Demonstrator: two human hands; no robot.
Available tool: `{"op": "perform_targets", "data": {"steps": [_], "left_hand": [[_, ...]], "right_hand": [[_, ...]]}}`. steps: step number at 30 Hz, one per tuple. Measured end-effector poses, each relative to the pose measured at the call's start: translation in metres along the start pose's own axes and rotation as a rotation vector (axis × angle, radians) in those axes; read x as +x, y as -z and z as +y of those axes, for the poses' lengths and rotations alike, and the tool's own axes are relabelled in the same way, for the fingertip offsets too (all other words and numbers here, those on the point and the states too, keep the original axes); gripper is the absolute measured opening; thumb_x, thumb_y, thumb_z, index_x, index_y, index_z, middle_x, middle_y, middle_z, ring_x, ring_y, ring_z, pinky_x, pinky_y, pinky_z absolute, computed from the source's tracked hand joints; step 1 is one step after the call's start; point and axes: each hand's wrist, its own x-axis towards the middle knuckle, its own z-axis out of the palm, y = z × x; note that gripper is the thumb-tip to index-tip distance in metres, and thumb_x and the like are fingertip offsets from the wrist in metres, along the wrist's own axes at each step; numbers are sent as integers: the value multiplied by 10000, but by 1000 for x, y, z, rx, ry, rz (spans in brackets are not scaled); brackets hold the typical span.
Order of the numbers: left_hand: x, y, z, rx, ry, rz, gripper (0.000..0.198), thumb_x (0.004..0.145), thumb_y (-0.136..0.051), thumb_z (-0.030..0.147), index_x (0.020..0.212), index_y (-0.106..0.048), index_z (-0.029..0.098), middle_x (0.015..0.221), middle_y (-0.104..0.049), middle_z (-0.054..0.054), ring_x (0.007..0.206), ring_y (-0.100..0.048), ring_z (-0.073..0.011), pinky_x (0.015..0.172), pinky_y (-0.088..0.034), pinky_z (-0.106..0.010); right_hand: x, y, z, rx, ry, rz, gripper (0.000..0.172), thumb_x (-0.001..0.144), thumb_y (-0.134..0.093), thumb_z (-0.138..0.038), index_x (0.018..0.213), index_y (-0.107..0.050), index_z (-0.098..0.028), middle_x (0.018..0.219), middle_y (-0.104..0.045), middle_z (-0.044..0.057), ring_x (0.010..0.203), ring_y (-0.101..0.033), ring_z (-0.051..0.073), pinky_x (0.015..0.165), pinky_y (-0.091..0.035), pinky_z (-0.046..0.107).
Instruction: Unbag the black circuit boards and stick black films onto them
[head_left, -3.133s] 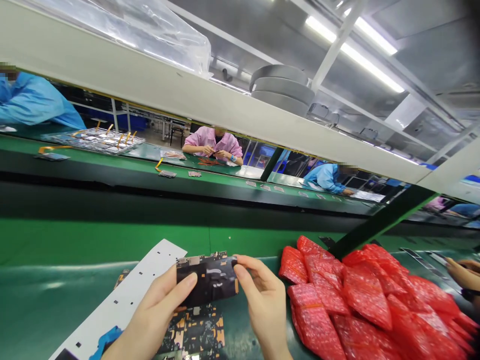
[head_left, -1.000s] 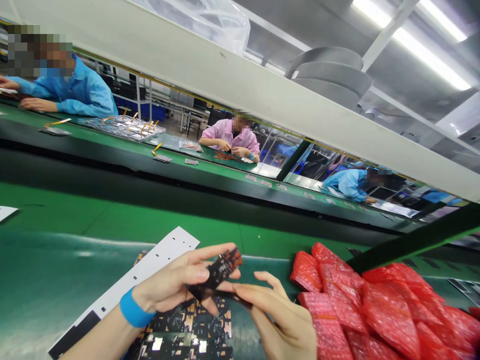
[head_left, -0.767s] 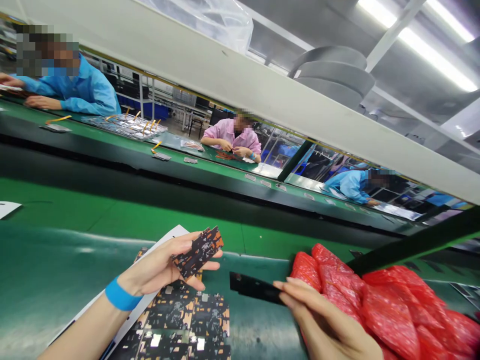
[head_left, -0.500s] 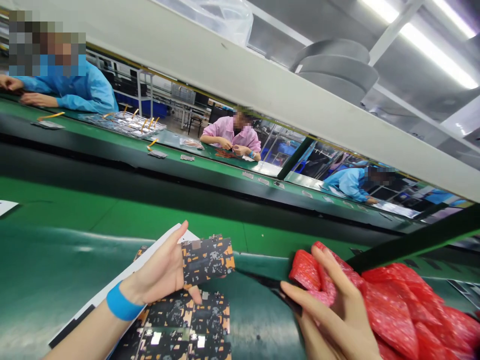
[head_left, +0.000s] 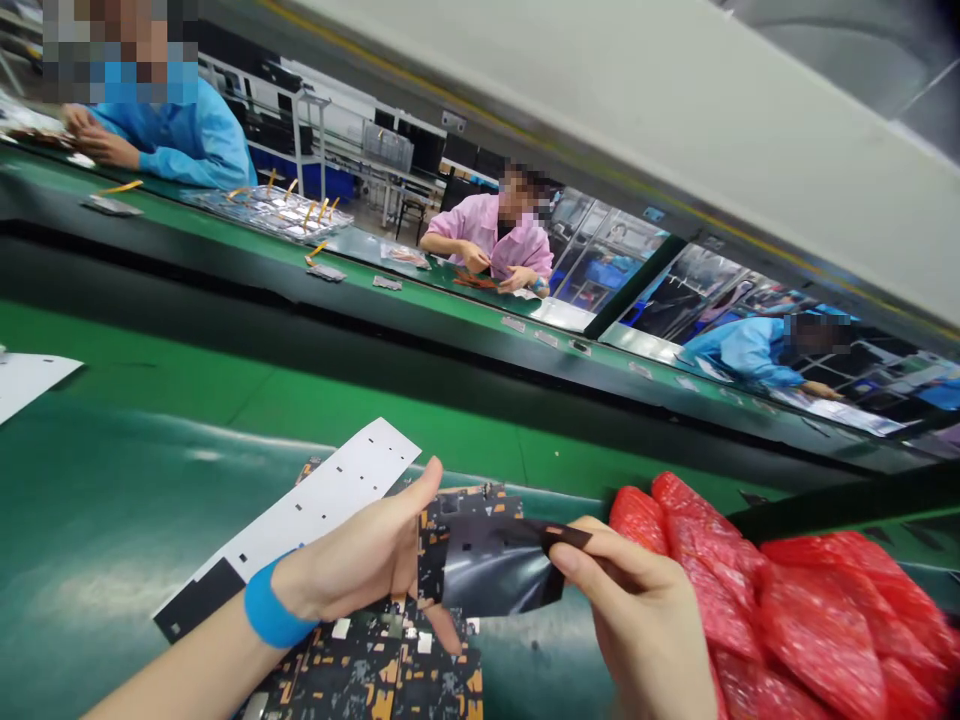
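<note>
My left hand (head_left: 360, 560), with a blue band (head_left: 274, 605) at the wrist, grips a dark circuit board (head_left: 432, 550) with copper-coloured patches. Pinched at one corner between the thumb and fingers of my right hand (head_left: 649, 600) is a thin glossy black film (head_left: 502, 575). The film overlaps the right part of the board and hides it; whether the two touch I cannot tell. More circuit boards (head_left: 367, 670) lie flat below, on the green mat. A white sheet (head_left: 322, 495) with small black marks and a black end slants behind my left forearm.
Crumpled red plastic bags (head_left: 810, 610) sit at the right. Another white sheet (head_left: 30, 380) lies far left. Beyond the green bench runs a line carrying small parts (head_left: 326, 272). Several co-workers sit behind it, one in a pink jacket (head_left: 487, 225). A pale beam (head_left: 637, 110) crosses overhead.
My right hand has moved left, away from the red bags, bringing the black film in front of the board. My left hand still holds the board. The view has tilted down.
</note>
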Motion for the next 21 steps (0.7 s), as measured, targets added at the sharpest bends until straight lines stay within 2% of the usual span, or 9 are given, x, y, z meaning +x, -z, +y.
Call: {"op": "perform_targets", "data": {"steps": [2,6,12,21], "left_hand": [[-1,2,-1,17,30,-48,602,965,-456,615,1289,-647,144,959,-738,-144,871,-717,-289,724,-601,-383],[-2,1,0,41,19,-72,599,976,-424,614,1293,-653,160,1011,-734,-139,879,-721,-282,724,-600,-356],[-2,-4,1,81,18,-86,698,983,-277,666,1403,-561,187,1079,-721,-147,907,-714,-274,676,-598,-330],[-2,-3,1,86,11,-79,689,978,-303,661,1409,-558,188,1089,-718,-145,974,-694,-278,718,-609,-343]], "right_hand": [[2,-4,4,27,-54,-61,160,740,-836,-334,656,-786,-207,643,-673,41,588,-601,156,499,-508,227],[-1,-8,5,29,-89,-98,187,749,-828,-339,643,-776,-195,615,-630,35,542,-545,134,448,-454,219],[-1,-11,6,45,-128,-104,148,755,-830,-310,664,-780,-205,642,-632,29,551,-538,124,445,-436,209],[3,-11,8,14,-110,-125,162,760,-821,-323,660,-783,-201,633,-637,34,523,-549,132,432,-452,223]]}}
